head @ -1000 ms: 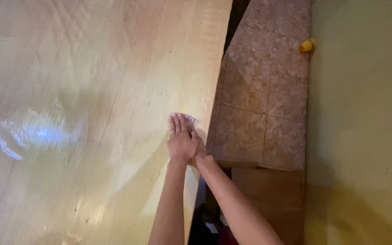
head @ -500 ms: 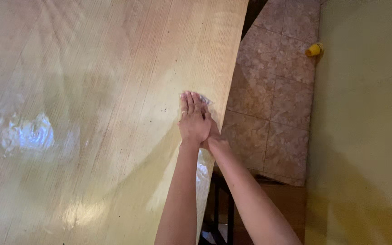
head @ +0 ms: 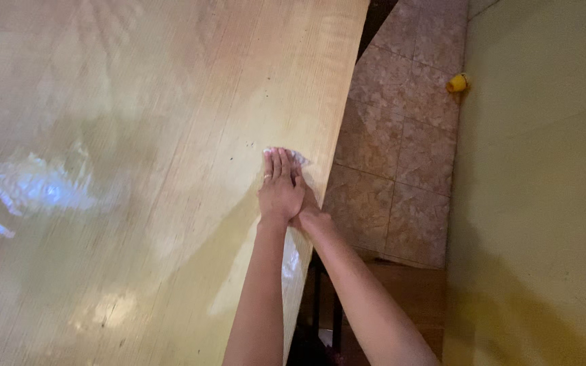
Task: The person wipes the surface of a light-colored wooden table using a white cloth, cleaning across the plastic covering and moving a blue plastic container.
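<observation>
My left hand (head: 279, 190) lies flat, fingers together, on top of my right hand (head: 308, 203), which is mostly hidden under it. Both press a small crumpled whitish wipe (head: 298, 158) against the glossy light wooden tabletop (head: 137, 169), close to its right edge. Only the wipe's tip shows past my fingertips. A ring sits on one finger of my left hand.
The tabletop's right edge (head: 337, 129) runs diagonally down the frame. Beyond it lies brown tiled floor (head: 401, 135) and a yellowish wall (head: 544, 203). A small yellow object (head: 457, 83) sits on the floor by the wall. Dark table legs (head: 327, 298) show below my arms.
My stacked hands with the wipe shifted along the table edge, forward and then slightly back. The light glare on the tabletop moved as my head turned.
</observation>
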